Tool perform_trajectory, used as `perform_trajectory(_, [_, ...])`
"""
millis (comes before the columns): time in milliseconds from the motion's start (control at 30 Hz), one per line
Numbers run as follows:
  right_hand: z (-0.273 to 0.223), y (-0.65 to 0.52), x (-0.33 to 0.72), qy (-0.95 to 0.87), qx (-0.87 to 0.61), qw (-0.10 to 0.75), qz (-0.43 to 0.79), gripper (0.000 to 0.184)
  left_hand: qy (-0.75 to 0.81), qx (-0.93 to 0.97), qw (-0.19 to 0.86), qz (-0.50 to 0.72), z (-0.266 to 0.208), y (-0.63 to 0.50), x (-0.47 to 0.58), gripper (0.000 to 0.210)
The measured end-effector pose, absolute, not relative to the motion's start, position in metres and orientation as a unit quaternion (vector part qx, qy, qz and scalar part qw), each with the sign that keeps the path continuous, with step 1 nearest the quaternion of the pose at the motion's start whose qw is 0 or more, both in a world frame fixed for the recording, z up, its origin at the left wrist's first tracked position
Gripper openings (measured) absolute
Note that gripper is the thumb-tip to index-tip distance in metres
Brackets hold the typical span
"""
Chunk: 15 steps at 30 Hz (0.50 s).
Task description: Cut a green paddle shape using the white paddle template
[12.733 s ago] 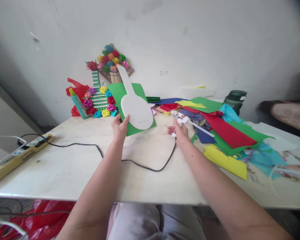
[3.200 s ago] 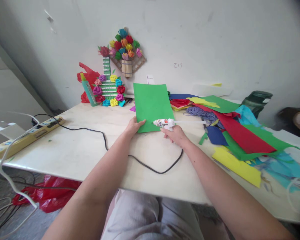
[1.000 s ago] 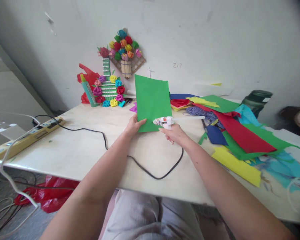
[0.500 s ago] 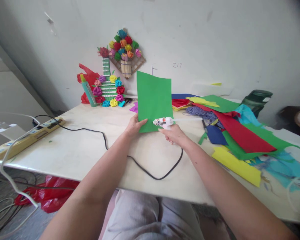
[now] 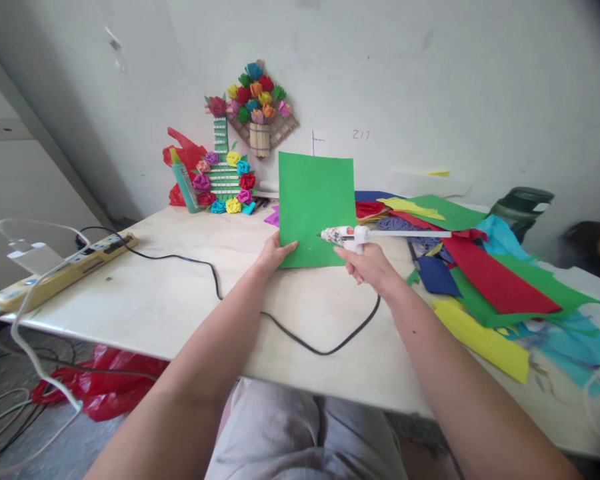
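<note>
Left hand (image 5: 274, 256) pinches green sheet (image 5: 316, 193) by its lower-left edge, mid-frame, seemingly to steady it; right hand (image 5: 373, 268) grips glue gun (image 5: 349, 235), nozzle pointed across sheet's lower part.

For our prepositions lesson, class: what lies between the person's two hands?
The head view shows the lower part of the green paper sheet, held by the left hand, overlapped by the tip of the hot glue gun in the right hand.
</note>
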State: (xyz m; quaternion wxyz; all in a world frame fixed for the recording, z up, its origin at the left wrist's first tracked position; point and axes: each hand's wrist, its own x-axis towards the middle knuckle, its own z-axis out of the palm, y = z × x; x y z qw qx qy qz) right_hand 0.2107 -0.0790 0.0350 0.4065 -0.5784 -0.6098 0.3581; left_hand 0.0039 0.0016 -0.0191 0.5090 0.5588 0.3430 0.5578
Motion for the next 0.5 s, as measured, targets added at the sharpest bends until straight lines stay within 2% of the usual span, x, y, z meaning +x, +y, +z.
perform_trajectory(233, [0.030, -0.077, 0.216, -0.574, -0.546, 0.448, 0.415, 0.025, 0.348, 0.546, 0.540, 0.537, -0.022, 0.002, 0.002, 0.058])
perform_trajectory(500, [0.020, -0.068, 0.224, -0.589, -0.530, 0.434, 0.430, 0.026, 0.362, 0.517, 0.547, 0.550, -0.022, 0.003, 0.001, 0.055])
